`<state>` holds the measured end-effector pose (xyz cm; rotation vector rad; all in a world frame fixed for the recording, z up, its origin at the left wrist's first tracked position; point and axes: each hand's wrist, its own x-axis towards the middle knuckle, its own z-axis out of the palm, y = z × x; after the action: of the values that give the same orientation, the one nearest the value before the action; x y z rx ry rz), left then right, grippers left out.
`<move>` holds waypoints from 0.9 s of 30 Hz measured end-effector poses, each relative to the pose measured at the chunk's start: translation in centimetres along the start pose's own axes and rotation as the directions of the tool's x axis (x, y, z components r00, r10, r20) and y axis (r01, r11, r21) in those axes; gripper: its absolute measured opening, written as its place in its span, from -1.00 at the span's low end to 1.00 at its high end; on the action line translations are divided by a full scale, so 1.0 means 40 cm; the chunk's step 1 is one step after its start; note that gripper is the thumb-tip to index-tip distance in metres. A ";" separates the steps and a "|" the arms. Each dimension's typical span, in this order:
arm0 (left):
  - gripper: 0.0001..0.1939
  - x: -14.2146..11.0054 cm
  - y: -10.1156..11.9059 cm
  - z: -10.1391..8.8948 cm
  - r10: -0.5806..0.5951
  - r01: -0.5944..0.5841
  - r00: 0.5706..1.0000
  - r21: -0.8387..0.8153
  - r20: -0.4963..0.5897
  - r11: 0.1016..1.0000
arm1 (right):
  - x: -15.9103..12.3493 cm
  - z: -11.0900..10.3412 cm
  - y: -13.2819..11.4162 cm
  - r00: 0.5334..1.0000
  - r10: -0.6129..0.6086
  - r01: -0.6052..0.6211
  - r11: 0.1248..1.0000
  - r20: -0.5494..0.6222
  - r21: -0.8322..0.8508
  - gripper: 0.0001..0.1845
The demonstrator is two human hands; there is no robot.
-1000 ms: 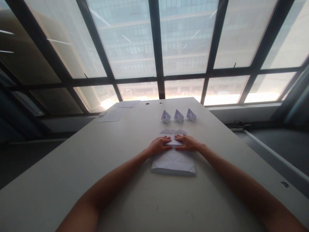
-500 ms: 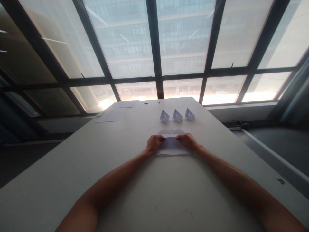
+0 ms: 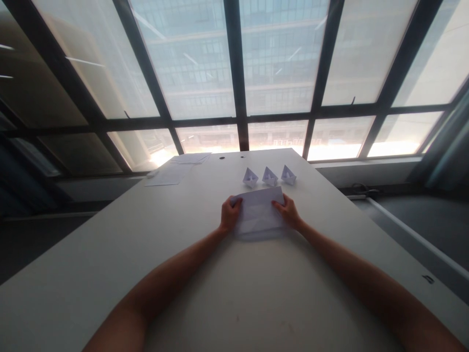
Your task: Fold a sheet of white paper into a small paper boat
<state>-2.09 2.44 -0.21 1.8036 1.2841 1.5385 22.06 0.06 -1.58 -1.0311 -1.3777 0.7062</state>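
A white sheet of paper (image 3: 258,210) is held between my two hands, its far edge raised off the table and slightly higher on the right. My left hand (image 3: 230,213) grips its left side, with the thumb on the near face. On the right side, my right hand (image 3: 287,211) pinches it the same way, fingers mostly hidden behind. The paper's lower part is blurred, so its folds are hard to make out. Just beyond it stand three folded paper boats in a row: a left boat (image 3: 250,178), a middle boat (image 3: 269,177) and a right boat (image 3: 288,175).
Loose white sheets (image 3: 164,176) lie at the far left of the white table (image 3: 183,264). A small round hole (image 3: 222,158) is near the far edge. Large windows (image 3: 274,58) rise behind. A small dark mark (image 3: 428,279) is at the right edge.
The paper's far edge has come up toward the boats, turning a broad face toward me. My hands have shifted from its upper middle out to its sides.
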 end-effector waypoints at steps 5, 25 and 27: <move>-0.67 0.003 -0.022 0.010 -0.072 0.072 0.997 -0.007 -0.019 0.997 | -0.001 0.005 0.003 0.999 0.038 -0.038 0.998 0.009 -0.043 -0.59; -0.71 -0.034 0.029 0.003 0.326 -0.386 0.839 0.054 0.436 0.921 | 0.026 -0.041 0.049 0.967 0.251 -0.233 0.932 0.032 -0.278 -0.55; -0.73 -0.036 0.015 0.005 0.312 -0.427 0.762 0.079 0.567 0.901 | 0.015 -0.031 0.046 0.986 0.148 -0.104 0.903 0.076 -0.417 -0.43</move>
<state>-1.61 0.98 -0.53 2.5145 0.8535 0.9466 23.63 1.16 -2.85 -1.4443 -1.6040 0.5810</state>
